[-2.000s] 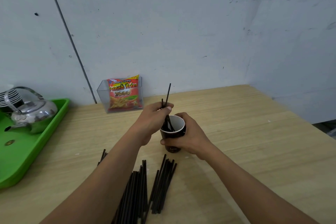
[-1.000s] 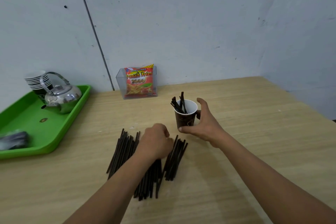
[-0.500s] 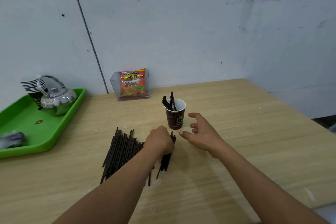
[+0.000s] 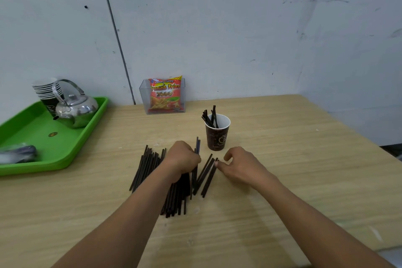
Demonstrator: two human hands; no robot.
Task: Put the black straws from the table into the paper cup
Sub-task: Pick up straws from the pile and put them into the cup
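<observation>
**Work surface.** The light wooden table (image 4: 304, 180) carries both hands and all task items. A green plastic tray (image 4: 65, 159) lies well to the left of the left hand. It is not part of the task.

**Stock to be moved.** A loose pile of thin black straws (image 4: 148, 165) lies flat on the table, under and to the left of the left hand. A smaller group (image 4: 206, 176) lies between the two hands.

**Hands.** The left hand (image 4: 183, 159) is palm down on the pile, fingers curled round a few black straws whose far ends project beyond the knuckles. The right hand (image 4: 241, 166) rests beside the smaller group with fingers loosely curled and holding nothing. Its thumb tip is at the far ends of that group. Contact cannot be confirmed.

**Other items.** Beyond the left hand, against the wall, a clear plastic holder (image 4: 143, 98) contains a red snack packet (image 4: 165, 95). On the tray stand a polished metal kettle (image 4: 76, 109) and a stack of paper cups (image 4: 44, 89).

**Target.** The brown paper cup with white interior (image 4: 217, 137) stands upright just beyond the gap between the hands, touched by neither.

**Progress.** A few straws (image 4: 214, 115) lean inside the cup. Most are on the table, so the task appears to be at an early stage. The step in hand appears to be the pick-up of the next bundle.
</observation>
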